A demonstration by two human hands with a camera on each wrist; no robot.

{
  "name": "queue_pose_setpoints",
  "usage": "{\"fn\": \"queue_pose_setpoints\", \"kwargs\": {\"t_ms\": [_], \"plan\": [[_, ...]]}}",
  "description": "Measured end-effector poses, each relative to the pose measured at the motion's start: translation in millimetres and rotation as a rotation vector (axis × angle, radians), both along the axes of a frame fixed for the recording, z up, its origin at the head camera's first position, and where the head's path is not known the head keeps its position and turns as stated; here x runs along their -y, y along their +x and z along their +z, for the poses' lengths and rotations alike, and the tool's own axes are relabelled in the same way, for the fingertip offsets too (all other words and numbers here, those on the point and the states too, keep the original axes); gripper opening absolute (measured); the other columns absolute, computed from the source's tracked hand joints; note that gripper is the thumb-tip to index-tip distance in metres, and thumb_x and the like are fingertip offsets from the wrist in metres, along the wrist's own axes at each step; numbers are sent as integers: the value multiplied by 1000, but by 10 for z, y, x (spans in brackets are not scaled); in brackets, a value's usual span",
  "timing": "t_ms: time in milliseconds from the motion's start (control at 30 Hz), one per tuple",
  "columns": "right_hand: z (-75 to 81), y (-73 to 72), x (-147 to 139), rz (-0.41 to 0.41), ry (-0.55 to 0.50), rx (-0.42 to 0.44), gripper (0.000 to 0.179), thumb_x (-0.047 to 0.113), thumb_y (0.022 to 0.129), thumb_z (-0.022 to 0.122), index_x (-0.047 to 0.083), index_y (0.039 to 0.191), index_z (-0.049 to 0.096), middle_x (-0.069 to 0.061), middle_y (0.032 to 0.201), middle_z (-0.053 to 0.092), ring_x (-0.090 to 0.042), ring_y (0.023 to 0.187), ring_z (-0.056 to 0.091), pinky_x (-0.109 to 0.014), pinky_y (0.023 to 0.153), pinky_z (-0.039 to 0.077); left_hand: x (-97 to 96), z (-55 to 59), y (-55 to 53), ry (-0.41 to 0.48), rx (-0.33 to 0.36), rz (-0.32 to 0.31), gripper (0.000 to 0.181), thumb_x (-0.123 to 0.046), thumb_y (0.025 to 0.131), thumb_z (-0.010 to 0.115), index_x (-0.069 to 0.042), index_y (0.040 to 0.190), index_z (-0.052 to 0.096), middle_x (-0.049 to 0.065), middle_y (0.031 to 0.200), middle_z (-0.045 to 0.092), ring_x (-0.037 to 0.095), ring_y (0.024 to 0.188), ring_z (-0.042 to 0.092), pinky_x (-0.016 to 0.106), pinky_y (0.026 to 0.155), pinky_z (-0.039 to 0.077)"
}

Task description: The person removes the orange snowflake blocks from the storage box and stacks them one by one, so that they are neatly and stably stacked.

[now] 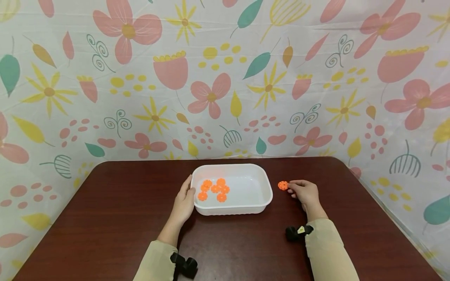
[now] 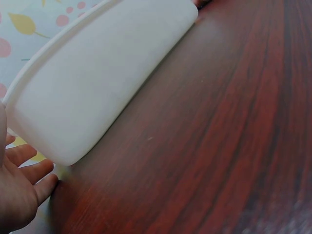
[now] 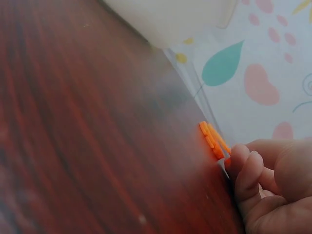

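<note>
A white plastic tray point(image 1: 246, 208) stands on the table with several orange flower-shaped discs point(image 1: 221, 197) lying in its left half. My left hand point(image 1: 184, 201) holds the tray's left end, thumb at the rim; in the left wrist view its fingers point(image 2: 36, 171) lie against the outer wall. To the right of the tray, my right hand point(image 1: 305, 194) pinches another orange flower-shaped disc point(image 1: 283, 185) between thumb and fingertips. Seen edge-on in the right wrist view, that orange disc point(image 3: 210, 140) shows two thin layers close to the table surface.
The dark brown wooden table point(image 1: 239, 249) has its far edge just behind the tray. A white sheet with a flower and leaf print point(image 1: 211, 97) hangs behind and around it. Black wrist devices point(image 1: 184, 265) sit on both sleeves.
</note>
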State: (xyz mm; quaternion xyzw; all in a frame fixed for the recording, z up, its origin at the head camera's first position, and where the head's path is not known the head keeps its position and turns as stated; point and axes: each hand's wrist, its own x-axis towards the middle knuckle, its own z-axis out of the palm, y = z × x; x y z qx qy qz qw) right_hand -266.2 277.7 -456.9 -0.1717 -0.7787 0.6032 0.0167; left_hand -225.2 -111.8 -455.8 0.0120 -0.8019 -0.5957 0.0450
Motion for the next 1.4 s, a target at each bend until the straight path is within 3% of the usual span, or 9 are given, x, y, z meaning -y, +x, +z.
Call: {"fn": "queue_pose_setpoints", "kwargs": {"t_ms": [267, 567, 767, 1167, 1400], "plan": [[16, -1, 3, 3, 9, -5, 40, 15, 91, 61, -7, 124, 56, 6, 70, 65, -3, 61, 61, -20, 57, 52, 4, 4, -10, 7, -6, -6, 51, -23, 100, 36, -21, 150, 29, 12, 151, 36, 31, 136, 36, 51, 111, 29], [21, 18, -36, 2, -108, -7, 46, 17, 92, 60, -8, 129, 50, 9, 77, 65, -2, 65, 63, -20, 58, 53, 2, 7, -25, -5, 5, -14, 51, -24, 100, 36, -22, 150, 28, 13, 151, 34, 32, 136, 36, 53, 110, 29], [53, 62, -70, 23, -98, -4, 47, 24, 93, 59, -4, 130, 51, 11, 81, 66, -3, 70, 64, -21, 60, 53, -22, -13, -21, -14, 11, -10, 51, -25, 100, 36, -20, 150, 29, 12, 151, 35, 31, 137, 34, 52, 111, 28], [328, 69, 77, 126, -38, -167, 36, 30, 90, 64, 4, 115, 62, 15, 83, 66, -5, 77, 66, -27, 71, 57, 1, -18, -11, -8, 7, -1, 51, -25, 99, 36, -19, 150, 29, 11, 153, 32, 31, 139, 32, 52, 112, 27], [506, 35, 205, 205, 24, -192, 47, 35, 88, 65, 0, 119, 59, 15, 87, 65, -4, 79, 66, -34, 79, 56, 3, -7, -5, 2, 2, 4, 51, -24, 99, 37, -18, 150, 29, 12, 152, 33, 31, 138, 33, 51, 112, 27]]}}
